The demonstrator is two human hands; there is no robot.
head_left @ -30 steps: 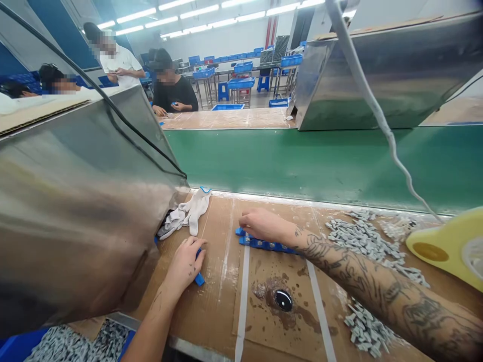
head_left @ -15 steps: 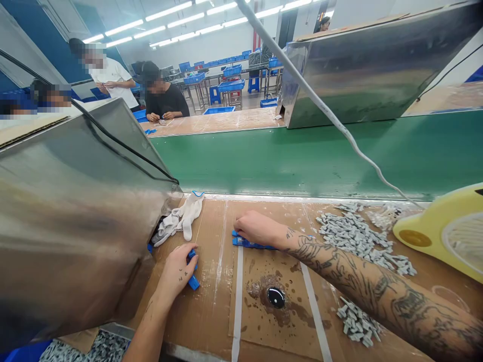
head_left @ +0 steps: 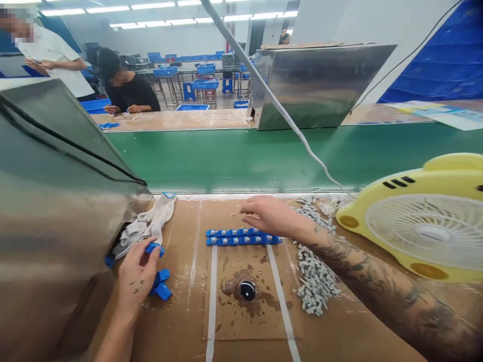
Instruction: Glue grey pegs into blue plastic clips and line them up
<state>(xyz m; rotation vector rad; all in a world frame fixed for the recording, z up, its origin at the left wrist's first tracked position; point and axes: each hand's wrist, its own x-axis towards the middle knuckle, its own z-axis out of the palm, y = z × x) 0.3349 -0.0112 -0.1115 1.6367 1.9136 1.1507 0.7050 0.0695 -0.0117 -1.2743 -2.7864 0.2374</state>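
My left hand (head_left: pixel 136 272) rests on the cardboard-covered bench and pinches a small blue plastic piece (head_left: pixel 154 248) between thumb and fingers. More blue pieces (head_left: pixel 162 283) lie just right of that hand. Two rows of blue pieces (head_left: pixel 242 236) lie side by side in the middle of the bench. My right hand (head_left: pixel 268 215) hovers just above their right end, fingers loosely curled, with nothing visible in it. A heap of small grey parts (head_left: pixel 315 279) lies under and beside my right forearm.
A steel hopper (head_left: pixel 56 216) fills the left side, with white gloves (head_left: pixel 149 223) at its mouth. A yellow fan (head_left: pixel 422 223) stands at the right. A black knob (head_left: pixel 247 290) sits in the bench. Beyond runs a green conveyor belt (head_left: pixel 264 156); a person sits across it, another stands.
My head has turned right, bringing the fan into view. My right hand has lifted off the blue rows, which now show in full. My left hand has picked up one blue piece.
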